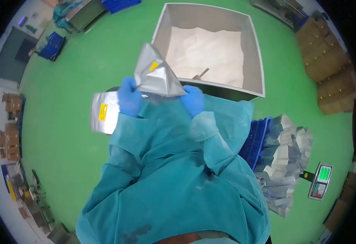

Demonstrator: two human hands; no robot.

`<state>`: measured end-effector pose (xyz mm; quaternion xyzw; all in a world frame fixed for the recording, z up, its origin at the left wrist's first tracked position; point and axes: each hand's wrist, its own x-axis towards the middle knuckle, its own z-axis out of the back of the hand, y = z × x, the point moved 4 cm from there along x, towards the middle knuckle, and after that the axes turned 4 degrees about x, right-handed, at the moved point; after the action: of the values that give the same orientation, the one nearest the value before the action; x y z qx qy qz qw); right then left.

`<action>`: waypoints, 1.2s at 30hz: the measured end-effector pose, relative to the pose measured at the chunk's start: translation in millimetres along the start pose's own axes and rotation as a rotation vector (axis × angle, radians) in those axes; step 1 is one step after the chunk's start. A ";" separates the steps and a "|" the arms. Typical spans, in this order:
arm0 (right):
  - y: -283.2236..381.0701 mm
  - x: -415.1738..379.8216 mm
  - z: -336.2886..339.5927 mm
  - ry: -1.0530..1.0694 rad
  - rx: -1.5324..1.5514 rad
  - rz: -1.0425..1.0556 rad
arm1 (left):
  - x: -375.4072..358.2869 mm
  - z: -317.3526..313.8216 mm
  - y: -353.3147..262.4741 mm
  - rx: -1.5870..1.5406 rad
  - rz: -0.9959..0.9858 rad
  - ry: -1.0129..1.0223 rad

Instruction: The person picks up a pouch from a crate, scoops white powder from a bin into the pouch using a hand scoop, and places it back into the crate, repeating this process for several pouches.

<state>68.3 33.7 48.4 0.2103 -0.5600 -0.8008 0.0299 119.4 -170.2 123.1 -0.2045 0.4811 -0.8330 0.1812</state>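
Observation:
A silver foil bag (157, 77) with a yellow label is held up between my two blue-gloved hands. My left hand (129, 97) is closed on its left corner, and my right hand (192, 100) grips the right corner. Beside my left hand, lower down, lies another silver bag (110, 114) with a yellow label. Just beyond my hands stands a large grey bin (256, 57) of pale powder (206, 53), with a metal scoop (201, 75) resting in it near the front wall.
Right of my lap, a blue crate (254, 140) holds many silver bags (281, 158). A scale display (321, 181) is beyond them. Cardboard boxes (326, 61) are stacked at the far right. A person (62, 16) in teal is at the top left, near a blue cart (53, 45).

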 end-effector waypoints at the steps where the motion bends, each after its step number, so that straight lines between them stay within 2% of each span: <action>1: 6.8 -1.6 25.1 -0.058 -0.177 0.003 | 10.9 4.2 3.6 0.154 0.011 0.061; 2: 16.0 -4.5 42.9 -0.111 -0.352 0.002 | 14.4 -10.3 -4.1 0.173 -0.049 0.097; 4: 45.5 -22.5 55.9 -0.278 -0.670 0.371 | 6.6 -49.9 -22.8 0.218 -0.154 0.174; 5: 56.9 -29.4 59.1 -0.361 -0.834 0.564 | 5.9 -65.1 -31.3 0.375 -0.133 0.195; 8: 24.3 -23.5 30.2 0.085 -1.020 0.883 | 2.4 -116.0 -46.1 0.342 -0.191 0.293; 10: -63.4 22.8 15.5 0.157 -0.897 0.528 | -23.6 -152.6 -57.9 0.506 -0.233 0.459; 11: -71.3 36.4 25.3 0.127 -0.834 0.433 | -34.5 -162.5 -68.4 0.517 -0.304 0.497; 15: -66.2 96.5 75.9 -0.015 -0.563 0.372 | -71.3 -181.6 -105.3 0.561 -0.566 0.636; 17: -56.3 128.4 91.7 -0.023 -0.411 0.350 | -19.5 -187.7 -85.0 0.633 -0.146 0.271; 19: -49.4 149.9 93.9 0.007 -0.508 0.331 | 28.4 -188.3 -76.6 0.650 -0.540 0.295; 21: -13.7 153.9 91.0 0.018 -0.924 0.410 | 68.5 -218.5 -56.4 0.876 -0.463 0.562; 22: 13.2 154.5 89.0 0.033 -1.130 0.447 | 93.8 -225.7 -48.3 0.967 -0.494 0.647; 23: 50.6 142.9 91.3 0.034 -0.819 0.472 | 125.5 -224.5 -41.3 1.058 -0.527 0.731; 24: 73.2 139.7 97.4 -0.031 -0.633 0.561 | 162.3 -209.0 -36.6 0.914 -0.484 0.768; 25: 95.4 135.7 103.7 -0.083 -0.454 0.661 | 211.0 -207.7 -1.3 0.980 -0.319 0.532; 26: 98.5 143.8 115.5 -0.205 -0.391 0.832 | 244.1 -192.7 13.8 0.919 -0.157 0.544; 27: 88.9 162.6 127.2 -0.339 -0.271 0.776 | 269.4 -178.6 28.3 0.912 -0.173 0.486; 28: 63.1 194.4 136.4 -0.409 -0.397 0.607 | 291.3 -173.1 44.9 0.907 -0.191 0.427; 30: -21.7 271.8 136.7 -0.391 -0.829 0.502 | 316.3 -176.7 78.3 0.880 -0.147 0.388; 32: -123.5 343.8 110.1 -0.186 -1.273 0.456 | 337.2 -186.4 109.3 0.813 -0.154 0.312; 34: -213.1 391.1 71.6 -0.176 -1.342 0.702 | 347.0 -202.1 148.6 0.703 -0.200 0.222; 36: -256.0 411.0 36.5 0.495 -1.457 0.086 | 354.3 -215.2 175.1 0.768 -0.251 0.173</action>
<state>-271.1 44.4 -298.7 0.2885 0.1241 -0.8951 0.3165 -274.5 -273.0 -68.9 -0.1081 0.1202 -0.9817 0.1003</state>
